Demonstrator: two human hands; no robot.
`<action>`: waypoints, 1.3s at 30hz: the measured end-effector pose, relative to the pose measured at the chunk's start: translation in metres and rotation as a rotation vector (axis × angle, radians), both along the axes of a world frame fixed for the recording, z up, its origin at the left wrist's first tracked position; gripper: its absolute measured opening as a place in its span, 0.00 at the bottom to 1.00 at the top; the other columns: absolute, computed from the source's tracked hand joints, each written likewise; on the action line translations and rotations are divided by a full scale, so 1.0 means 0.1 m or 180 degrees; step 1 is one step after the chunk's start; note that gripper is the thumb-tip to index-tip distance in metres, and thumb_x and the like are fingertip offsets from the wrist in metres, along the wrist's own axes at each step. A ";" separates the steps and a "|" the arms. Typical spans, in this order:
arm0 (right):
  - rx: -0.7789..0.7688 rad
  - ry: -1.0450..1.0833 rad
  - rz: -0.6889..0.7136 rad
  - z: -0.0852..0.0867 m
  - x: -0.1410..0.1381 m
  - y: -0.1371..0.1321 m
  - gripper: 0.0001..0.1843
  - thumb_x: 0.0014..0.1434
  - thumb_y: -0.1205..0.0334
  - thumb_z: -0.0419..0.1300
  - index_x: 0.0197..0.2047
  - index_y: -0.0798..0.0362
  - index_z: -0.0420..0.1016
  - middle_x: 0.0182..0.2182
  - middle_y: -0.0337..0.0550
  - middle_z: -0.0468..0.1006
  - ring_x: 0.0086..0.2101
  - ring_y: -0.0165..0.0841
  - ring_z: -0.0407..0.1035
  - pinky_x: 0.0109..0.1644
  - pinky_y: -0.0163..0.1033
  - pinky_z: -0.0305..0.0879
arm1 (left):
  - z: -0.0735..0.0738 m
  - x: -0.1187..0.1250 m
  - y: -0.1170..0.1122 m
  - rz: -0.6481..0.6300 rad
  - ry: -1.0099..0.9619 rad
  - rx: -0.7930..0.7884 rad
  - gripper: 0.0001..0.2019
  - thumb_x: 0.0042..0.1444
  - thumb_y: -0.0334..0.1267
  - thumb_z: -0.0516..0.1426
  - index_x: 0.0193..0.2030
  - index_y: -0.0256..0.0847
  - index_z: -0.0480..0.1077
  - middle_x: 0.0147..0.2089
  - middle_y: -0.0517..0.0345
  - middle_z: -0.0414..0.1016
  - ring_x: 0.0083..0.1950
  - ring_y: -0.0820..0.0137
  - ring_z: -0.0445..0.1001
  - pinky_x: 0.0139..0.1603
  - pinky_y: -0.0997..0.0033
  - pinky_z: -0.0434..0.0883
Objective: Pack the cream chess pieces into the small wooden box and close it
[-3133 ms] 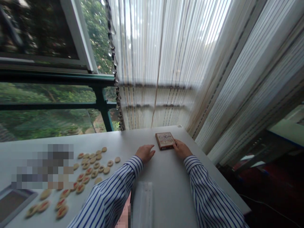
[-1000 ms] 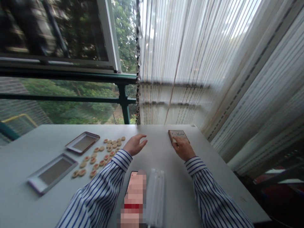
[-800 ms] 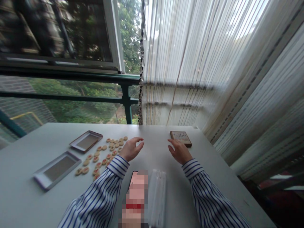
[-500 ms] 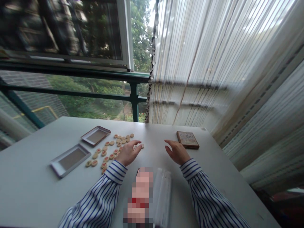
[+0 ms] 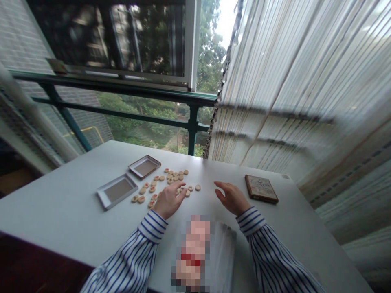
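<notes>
Loose wooden discs (image 5: 176,178) lie flat near the centre of the frame, the left hand (image 5: 170,198) over their near edge and the right hand (image 5: 232,197) bare of any load.
The left thumb and fingers stand narrowly apart, and whether they touch a disc I cannot tell; the right hand's gap is wider. To handle the discs well, I'd keep the palms low and take each by its rim, lest neighbours scatter. Roughly two dozen discs show, the exact count hidden behind the left hand; outward come two shallow trays (image 5: 117,190) left of centre, one flat box (image 5: 261,189) at right, one pixelated pink item (image 5: 195,244) and one translucent case (image 5: 222,254) at lower centre, all on one white table (image 5: 76,207).
</notes>
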State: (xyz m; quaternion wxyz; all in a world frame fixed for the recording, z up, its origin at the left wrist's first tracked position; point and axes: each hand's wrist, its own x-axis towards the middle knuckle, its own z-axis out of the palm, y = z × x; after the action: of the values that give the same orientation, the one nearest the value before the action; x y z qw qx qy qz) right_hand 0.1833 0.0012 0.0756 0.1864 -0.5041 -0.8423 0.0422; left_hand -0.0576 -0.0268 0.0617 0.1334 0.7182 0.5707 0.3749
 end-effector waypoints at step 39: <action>-0.0122 -0.0759 0.0942 0.21 -1.34 0.28 0.17 0.60 0.58 0.46 0.50 0.51 0.67 0.40 0.46 0.76 0.40 0.34 0.69 0.41 0.36 0.60 | -0.24 -1.40 -0.45 0.1458 -0.0299 0.0248 0.16 0.54 0.44 0.50 0.45 0.38 0.68 0.44 0.52 0.73 0.44 0.66 0.72 0.46 0.67 0.69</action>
State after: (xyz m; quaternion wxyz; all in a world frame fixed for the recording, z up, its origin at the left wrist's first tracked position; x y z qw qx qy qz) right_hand 0.0497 0.0297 0.0967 0.0674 -0.3796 -0.9223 0.0252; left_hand -0.1972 -0.0719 0.0376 0.0435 0.5564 0.6970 0.4502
